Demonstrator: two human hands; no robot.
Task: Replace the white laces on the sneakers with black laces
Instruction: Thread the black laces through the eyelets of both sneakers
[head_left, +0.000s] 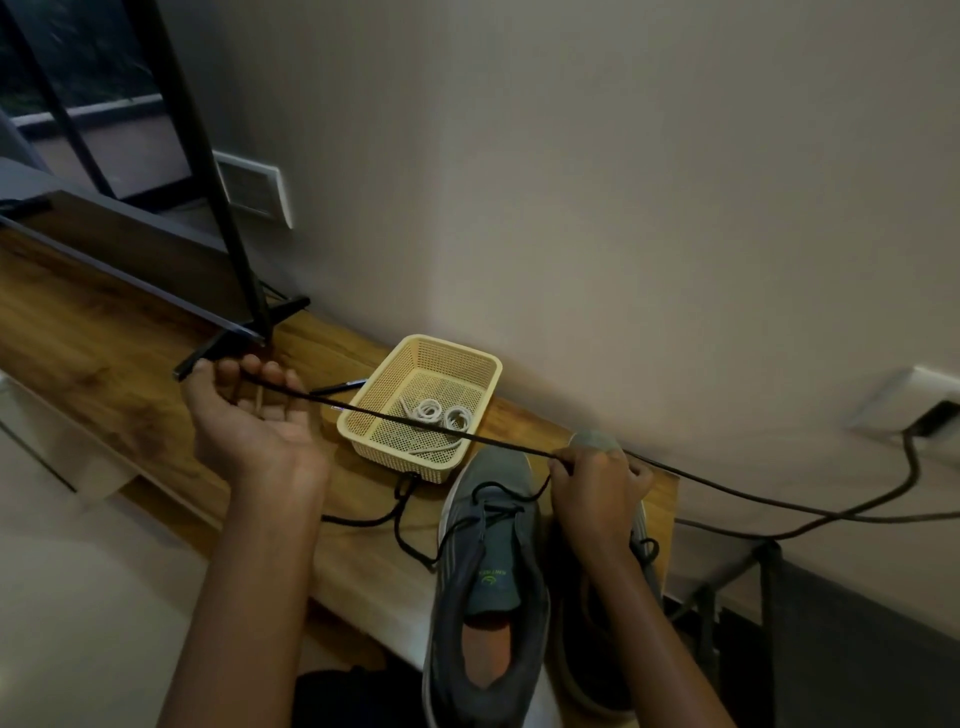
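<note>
Lace (498, 442), black, runs taut between our hands above the tabletop (104, 374). Our left hand (249, 415), palm up at the left, has its fingers curled round one end. Our right hand (597, 488) pinches the lace in clenched fingers over the sneakers (488, 587), and from there it drops into the left shoe's eyelets. White laces (441, 415) lie coiled in the basket (467, 358), just beyond the sneakers.

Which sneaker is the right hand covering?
The grey sneaker farther right in view: the right hand hides its front. The other grey sneaker lies uncovered, tongue showing.
</note>
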